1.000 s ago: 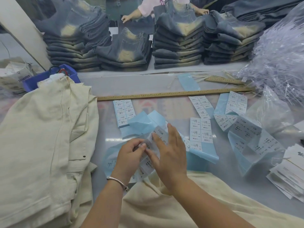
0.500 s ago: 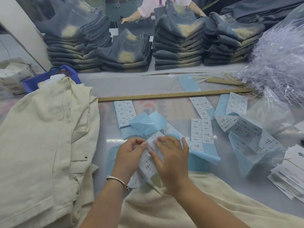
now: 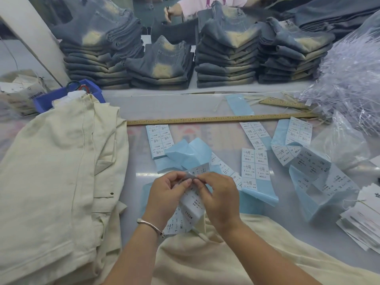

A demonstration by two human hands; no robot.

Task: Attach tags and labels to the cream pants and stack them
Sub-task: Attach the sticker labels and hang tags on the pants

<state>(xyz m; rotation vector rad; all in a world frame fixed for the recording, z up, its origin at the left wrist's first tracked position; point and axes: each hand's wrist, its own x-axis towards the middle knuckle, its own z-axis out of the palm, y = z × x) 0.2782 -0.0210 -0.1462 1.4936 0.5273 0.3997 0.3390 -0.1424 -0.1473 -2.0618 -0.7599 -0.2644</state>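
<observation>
A sheet of white size stickers on blue backing (image 3: 190, 210) is held up over the table's near middle. My left hand (image 3: 164, 197) grips its left edge, and my right hand (image 3: 220, 199) pinches its top corner with thumb and fingertips. Under my forearms lies a pair of cream pants (image 3: 205, 260) at the near edge. A stack of folded cream pants (image 3: 55, 171) fills the left side. More sticker sheets (image 3: 255, 167) lie scattered across the middle and right. White hang tags (image 3: 364, 219) are piled at the right edge.
A long wooden ruler (image 3: 216, 119) runs across the table. Stacks of grey-blue jeans (image 3: 226, 52) line the far side, where another person's hand shows. A blue bin (image 3: 53, 95) stands far left, and clear plastic fasteners (image 3: 349, 75) heap at far right.
My right hand has gone from spread fingers over the sheet to a pinch at its top corner. Both hands have drawn closer together and the sheet has been lifted and bent.
</observation>
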